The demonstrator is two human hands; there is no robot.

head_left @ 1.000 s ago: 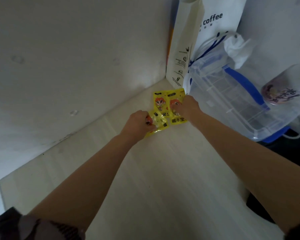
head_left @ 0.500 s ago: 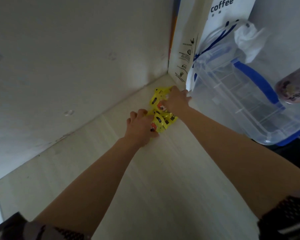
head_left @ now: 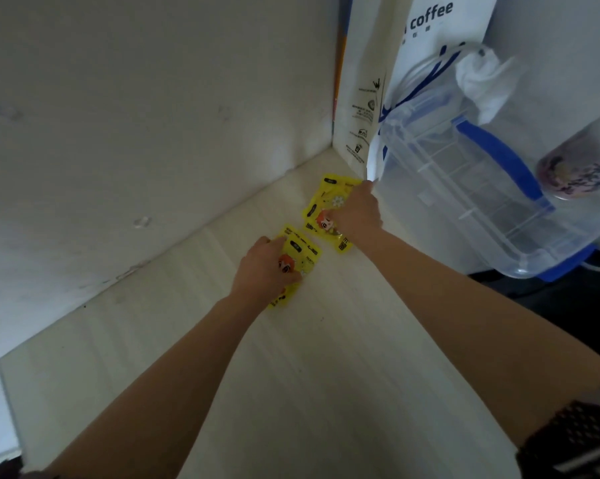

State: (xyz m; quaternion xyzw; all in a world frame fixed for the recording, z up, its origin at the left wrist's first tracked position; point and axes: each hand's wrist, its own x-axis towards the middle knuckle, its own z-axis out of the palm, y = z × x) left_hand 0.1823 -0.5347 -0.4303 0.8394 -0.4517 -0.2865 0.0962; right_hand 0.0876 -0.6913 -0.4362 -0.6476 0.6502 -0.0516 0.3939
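Two yellow snack packets with an orange-haired cartoon face lie on a pale wooden shelf (head_left: 326, 375), near its back corner. My left hand (head_left: 262, 269) rests on the near packet (head_left: 300, 252) with its fingers curled over it. My right hand (head_left: 355, 214) lies on the far packet (head_left: 329, 202), fingers bent down onto its right side. The two packets sit apart, a small gap between them. Whether either hand truly grips its packet is hard to see.
A white paper bag printed "coffee" (head_left: 360, 98) stands in the back corner. A clear plastic box with blue handles (head_left: 464, 188) leans to the right of it. A pink-lidded cup (head_left: 582, 167) is at the far right. White walls close off the left and back.
The packets were bunched together between my hands half a second ago. They now lie separated, one under each hand, the right one nearer the bag.
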